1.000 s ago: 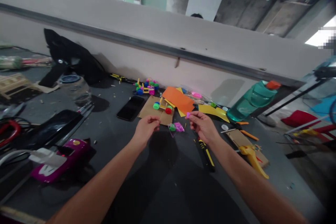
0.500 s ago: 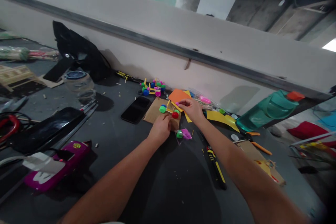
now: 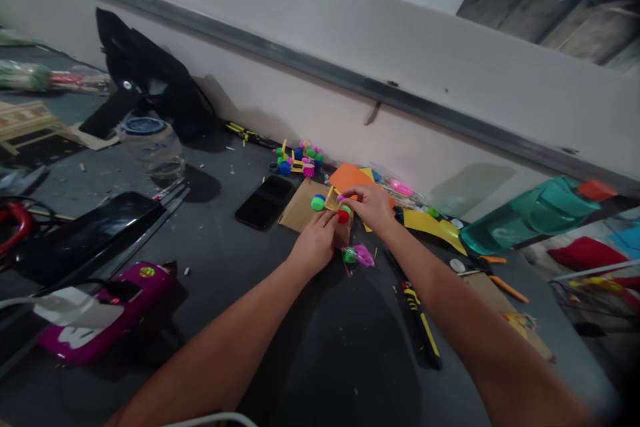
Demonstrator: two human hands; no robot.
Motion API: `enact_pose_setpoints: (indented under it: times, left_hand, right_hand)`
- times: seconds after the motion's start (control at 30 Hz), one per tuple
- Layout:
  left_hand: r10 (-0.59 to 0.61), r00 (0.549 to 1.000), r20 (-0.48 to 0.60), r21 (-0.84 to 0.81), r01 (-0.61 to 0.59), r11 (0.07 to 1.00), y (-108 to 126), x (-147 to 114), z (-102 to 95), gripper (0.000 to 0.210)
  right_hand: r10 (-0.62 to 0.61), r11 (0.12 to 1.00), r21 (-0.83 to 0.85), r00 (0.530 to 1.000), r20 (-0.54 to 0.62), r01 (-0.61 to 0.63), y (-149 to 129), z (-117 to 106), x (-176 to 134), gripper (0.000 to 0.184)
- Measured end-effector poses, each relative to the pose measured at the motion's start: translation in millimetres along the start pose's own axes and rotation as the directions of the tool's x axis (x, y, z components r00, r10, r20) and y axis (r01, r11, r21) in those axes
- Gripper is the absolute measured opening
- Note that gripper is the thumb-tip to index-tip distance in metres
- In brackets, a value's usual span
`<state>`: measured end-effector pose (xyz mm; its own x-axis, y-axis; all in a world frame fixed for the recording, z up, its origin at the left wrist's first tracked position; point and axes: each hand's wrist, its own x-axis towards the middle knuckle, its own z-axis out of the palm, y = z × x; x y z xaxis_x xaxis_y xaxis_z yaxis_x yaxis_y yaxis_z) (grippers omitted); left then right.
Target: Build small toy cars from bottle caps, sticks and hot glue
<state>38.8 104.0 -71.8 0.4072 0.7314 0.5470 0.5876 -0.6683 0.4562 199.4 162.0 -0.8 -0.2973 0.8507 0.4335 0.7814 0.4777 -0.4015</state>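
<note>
A small yellow stick frame [image 3: 331,200] with a green cap [image 3: 318,202] and a red cap [image 3: 343,216] as wheels lies on a piece of brown cardboard [image 3: 299,212]. My right hand [image 3: 371,208] reaches over it from the right, its fingertips pinching a tiny pink cap [image 3: 341,197] against the frame. My left hand [image 3: 315,245] rests on the cardboard's near edge with its fingers curled up to the red cap. I see that hand from the back, so its fingertips are hidden.
A clear bag of green and pink caps [image 3: 359,255] lies just right of my left hand. Around it are a black phone [image 3: 264,201], a second cap toy [image 3: 299,160], orange paper [image 3: 350,177], yellow paper [image 3: 433,225], a teal bottle [image 3: 530,213], a black-yellow tool [image 3: 423,320], a jar [image 3: 153,147] and a pink device [image 3: 100,310].
Both hands have moved forward from above the bag to the stick frame on the cardboard. The right hand carried the pink cap to the frame, and the view tilted down.
</note>
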Motion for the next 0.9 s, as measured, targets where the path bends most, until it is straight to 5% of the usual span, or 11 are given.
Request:
enact_pose_setpoints:
  times: [0.9]
  left_hand:
    - [-0.038, 0.999, 0.038, 0.108, 0.033, 0.994, -1.1, 2.8, 1.2, 0.06]
  right_hand:
    - [-0.031, 0.998, -0.05, 0.999, 0.005, 0.032, 5.3, 0.8, -1.9, 0.013]
